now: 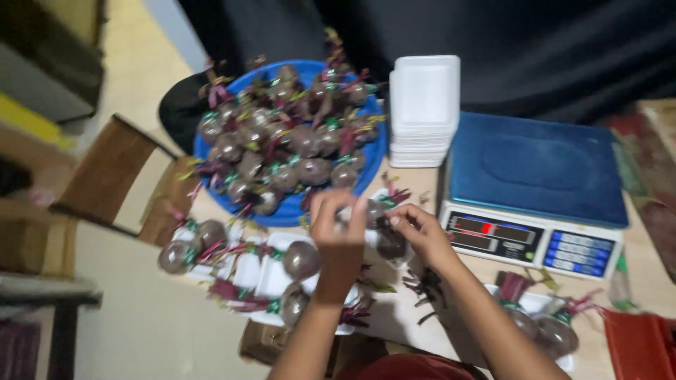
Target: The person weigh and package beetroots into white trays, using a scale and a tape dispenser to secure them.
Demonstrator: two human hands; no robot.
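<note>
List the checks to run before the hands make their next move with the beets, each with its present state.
1. Left hand on a beet: cannot tell, blurred.
2. Right hand touching a dark beet on a white tray: ok.
3. Scale platform bare: ok.
4. Stack of spare trays beside the scale: ok.
5. Blue basin holds beets: ok.
6. Stem scraps on the table by the right wrist: not ok.
</note>
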